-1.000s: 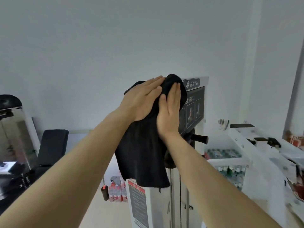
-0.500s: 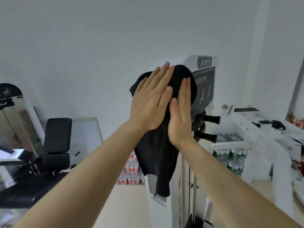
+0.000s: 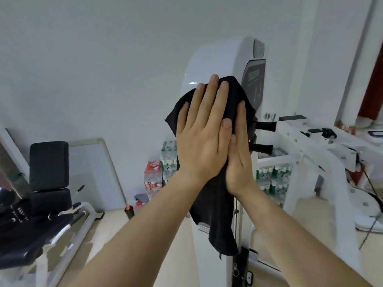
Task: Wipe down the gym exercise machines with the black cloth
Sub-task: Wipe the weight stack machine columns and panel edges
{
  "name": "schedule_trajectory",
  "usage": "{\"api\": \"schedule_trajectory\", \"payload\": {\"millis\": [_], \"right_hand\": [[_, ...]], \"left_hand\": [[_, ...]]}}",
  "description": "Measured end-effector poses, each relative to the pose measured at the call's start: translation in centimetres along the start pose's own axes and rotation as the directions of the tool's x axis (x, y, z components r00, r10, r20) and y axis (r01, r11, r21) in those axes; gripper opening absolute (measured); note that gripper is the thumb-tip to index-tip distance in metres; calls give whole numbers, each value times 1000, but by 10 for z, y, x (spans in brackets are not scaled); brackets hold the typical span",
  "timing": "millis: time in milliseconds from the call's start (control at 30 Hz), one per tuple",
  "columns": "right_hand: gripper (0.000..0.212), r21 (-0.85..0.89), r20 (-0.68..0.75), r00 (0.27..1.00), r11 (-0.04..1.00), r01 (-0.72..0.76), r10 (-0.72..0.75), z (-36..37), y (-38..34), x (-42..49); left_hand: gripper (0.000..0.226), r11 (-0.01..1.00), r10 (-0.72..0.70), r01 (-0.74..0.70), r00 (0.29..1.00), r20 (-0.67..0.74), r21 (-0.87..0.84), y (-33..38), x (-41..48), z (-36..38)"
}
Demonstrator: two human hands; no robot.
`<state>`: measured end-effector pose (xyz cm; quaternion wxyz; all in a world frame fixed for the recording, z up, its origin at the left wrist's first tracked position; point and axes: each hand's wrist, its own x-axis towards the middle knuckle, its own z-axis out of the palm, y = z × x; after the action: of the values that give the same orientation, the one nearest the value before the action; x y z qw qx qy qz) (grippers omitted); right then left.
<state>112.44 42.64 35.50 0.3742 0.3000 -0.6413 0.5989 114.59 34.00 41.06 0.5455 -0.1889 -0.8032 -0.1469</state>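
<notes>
I have both hands up on the cloth (image 3: 219,204). My left hand (image 3: 202,137) lies flat on it, with the fingers straight and spread a little. My right hand (image 3: 240,154) lies flat just beside it, with the fingers straight and close together. The left thumb touches the side of the right hand. Neither hand grabs the cloth; they only push on it. The cloth is black, and its top part is pushed against the white side of the tall machine (image 3: 215,61). The rest of the cloth hangs down loose under my hands and wrists, in front of the machine. The front of the machine has a dark sign (image 3: 253,79), but I cannot read it. Two black handles (image 3: 266,126) stick out to the right of the cloth. Further right stands a white frame (image 3: 300,137). Packs of bottles (image 3: 157,175) sit on the floor (image 3: 180,251) by the wall, behind the machine. On the left I see a black seat (image 3: 48,162), and a white board (image 3: 93,168) leans on the wall next to it. A small dark bottle (image 3: 129,211) stands on the floor near the board.
</notes>
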Motion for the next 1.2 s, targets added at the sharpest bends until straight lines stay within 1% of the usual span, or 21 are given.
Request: {"api": "schedule_trajectory", "payload": {"millis": [100, 200, 333, 500, 633, 767, 933, 1033, 1200], "right_hand": [[57, -61, 61, 998, 998, 1, 3, -9, -2, -5], [60, -127, 101, 994, 991, 50, -38, -15, -6, 25], [60, -73, 79, 991, 991, 114, -108, -11, 7, 28], [61, -55, 81, 985, 986, 158, -153, -9, 28, -2], [61, -56, 83, 979, 980, 191, -186, -10, 39, -22], [60, -46, 99, 974, 977, 207, -201, -10, 55, -48], [62, 41, 149, 977, 988, 151, -155, -11, 89, -97], [60, 52, 159, 969, 982, 181, -187, -10, 107, -125], [60, 53, 163, 966, 979, 195, -201, -10, 137, -172]], "left_hand": [[56, 999, 43, -43, 999, -11, 32, -2, -7, 0], [56, 997, 75, -75, 997, -7, 27, -10, 6, -3], [56, 999, 41, -41, 997, -69, 8, -9, 3, 4], [55, 997, 79, -75, 986, -144, 34, -8, -18, 14], [55, 997, 79, -74, 980, -184, 32, -7, -41, 24], [56, 997, 77, -75, 978, -192, 21, -6, -77, 37], [58, 1000, 16, -17, 980, -197, -3, -8, -142, 62], [58, 1000, 2, -3, 977, -213, -6, -10, -172, 75], [57, 1000, -10, 8, 975, -222, -12, -14, -228, 98]]}}
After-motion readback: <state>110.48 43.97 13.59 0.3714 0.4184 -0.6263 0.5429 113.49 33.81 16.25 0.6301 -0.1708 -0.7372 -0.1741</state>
